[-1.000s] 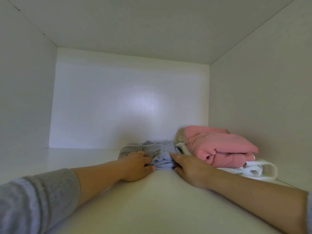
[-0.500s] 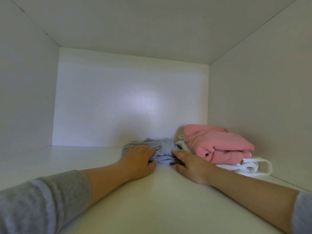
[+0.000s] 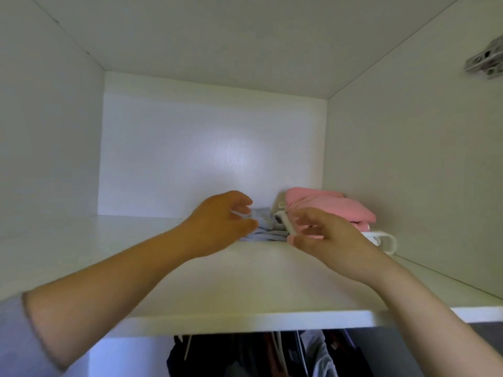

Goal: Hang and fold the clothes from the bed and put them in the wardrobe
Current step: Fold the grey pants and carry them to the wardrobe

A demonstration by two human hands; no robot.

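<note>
Grey-blue garment [image 3: 265, 227] sits on shelf [image 3: 245, 281] beside pink clothes [image 3: 326, 208]; left hand [image 3: 223, 224] and right hand [image 3: 326, 235] hover loosely open, empty.

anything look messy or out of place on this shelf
Only a small thing: the light blue garment on the wardrobe shelf lies bunched and rumpled, not squared off like the folded pink garment stacked on the white garment beside it. Nothing looks damaged or fallen.

Small folded garment [image 3: 265, 232] on shelf [image 3: 245, 284], folded stack [image 3: 329, 209] just right of it, by the right wall. Left hand [image 3: 217, 227] left of garment, right hand [image 3: 326, 236] before stack. Hung clothes [image 3: 245, 355] below shelf.
</note>
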